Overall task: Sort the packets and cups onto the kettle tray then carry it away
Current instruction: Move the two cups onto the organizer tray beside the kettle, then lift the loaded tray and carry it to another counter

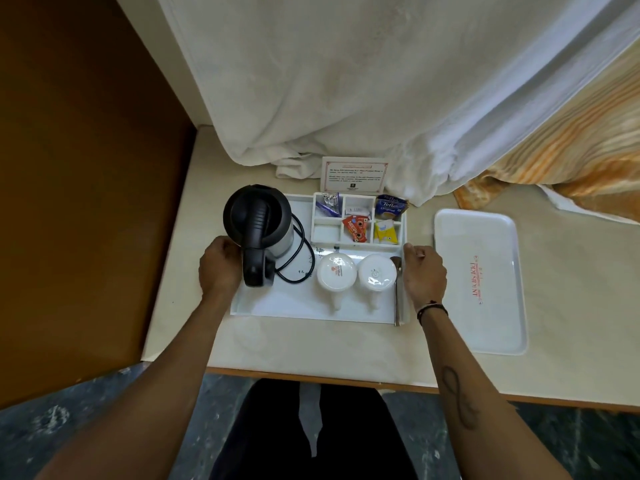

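Note:
A white kettle tray lies on the pale table. On its left stands a black kettle with its cord coiled beside it. Two white cups sit upside down at the tray's front, and a spoon lies along the right rim. The divided section at the back holds blue tea packets, red coffee sachets, yellow packets and a purple packet. My left hand grips the tray's left edge. My right hand grips the right edge.
A second flat white tray with red lettering lies to the right. A printed card stands behind the kettle tray. White bed linen hangs over the table's back. A brown wall panel stands at the left; the table's front edge is near my legs.

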